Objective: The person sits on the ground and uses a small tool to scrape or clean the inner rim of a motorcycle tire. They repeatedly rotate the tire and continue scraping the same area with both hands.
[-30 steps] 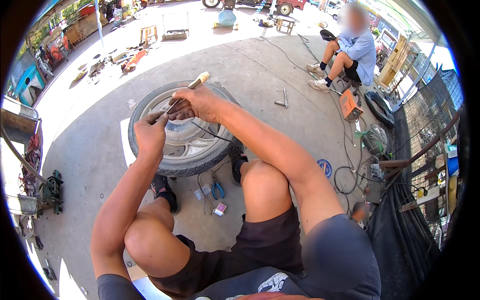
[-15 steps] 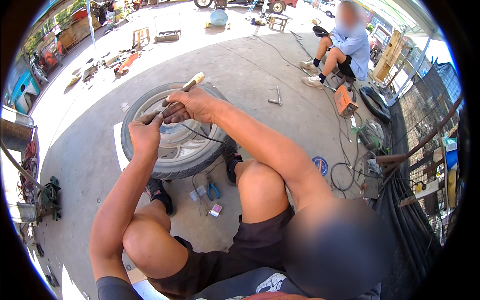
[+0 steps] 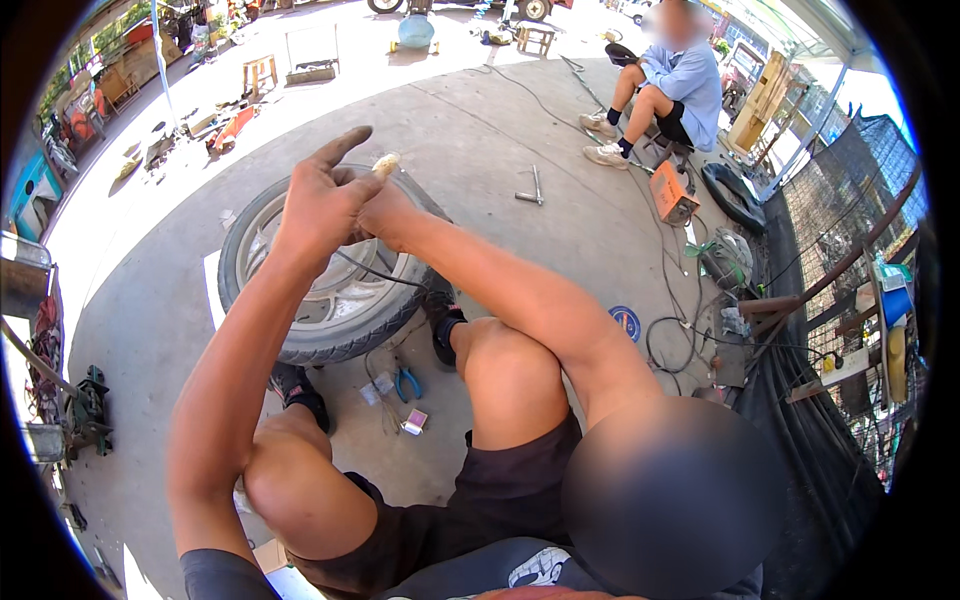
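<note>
My right hand (image 3: pixel 388 218) is closed round a stick-like tool whose pale, rounded end (image 3: pixel 386 163) sticks up past the fingers. Against it is my left hand (image 3: pixel 322 200), index finger stretched out and thumb near the pale end; its other fingers are partly hidden. Both hands are over a wheel (image 3: pixel 325 348) with a black tyre and pale cast spokes, lying flat on the floor before my feet. From under the hands a thin black cable (image 3: pixel 385 273) runs over the wheel's right side. What the hidden fingertips touch, I cannot make out.
Blue-handled pliers (image 3: pixel 407 385), a clear packet (image 3: pixel 372 391) and a small pink box (image 3: pixel 415 422) lie between my feet. A T-shaped metal tool (image 3: pixel 533 190) is beyond. At right sit a person (image 3: pixel 682 90), an orange machine (image 3: pixel 674 192) and loose cables (image 3: pixel 668 270).
My left hand has risen and unfolded its index finger from a pinch. My right hand's tool now stands more upright, mostly hidden. The whole view has shifted slightly.
</note>
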Demonstrator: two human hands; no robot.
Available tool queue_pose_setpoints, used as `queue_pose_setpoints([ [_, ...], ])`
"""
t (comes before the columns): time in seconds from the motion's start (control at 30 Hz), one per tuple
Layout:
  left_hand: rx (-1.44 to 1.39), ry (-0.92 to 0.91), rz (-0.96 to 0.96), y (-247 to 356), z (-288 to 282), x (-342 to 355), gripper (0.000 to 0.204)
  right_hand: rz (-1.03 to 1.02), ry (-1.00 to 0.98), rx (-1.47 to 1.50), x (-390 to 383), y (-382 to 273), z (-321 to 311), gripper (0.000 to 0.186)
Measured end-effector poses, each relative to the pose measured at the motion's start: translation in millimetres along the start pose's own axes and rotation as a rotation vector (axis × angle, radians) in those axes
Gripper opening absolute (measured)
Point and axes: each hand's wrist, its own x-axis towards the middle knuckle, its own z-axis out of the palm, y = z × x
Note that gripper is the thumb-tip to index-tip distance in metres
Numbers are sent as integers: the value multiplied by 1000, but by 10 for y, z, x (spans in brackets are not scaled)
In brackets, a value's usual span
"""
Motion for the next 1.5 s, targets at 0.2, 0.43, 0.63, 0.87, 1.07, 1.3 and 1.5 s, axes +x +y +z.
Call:
queue_pose_setpoints([
  [0.2,235,-286,172,413,446,387,74,-4,-120,-21,22,137,-43,20],
  [0.43,189,-302,192,489,513,355,84,-42,-80,-88,-71,138,253,15],
  [0.63,74,-577,144,435,571,-453,56,39,-44,-138,-92,111,111,19],
  [0.87,10,-548,68,403,296,-946,22,133,-132,-282,305,368,484,23],
  [1.07,105,-536,290,269,329,-1240,18,86,-148,-300,388,456,463,22],
  [1.3,58,-429,382,233,261,-1206,16,92,-196,-557,550,550,714,25],
  [1.5,6,-308,339,133,78,-1087,15,139,-240,-672,644,582,937,22],
])
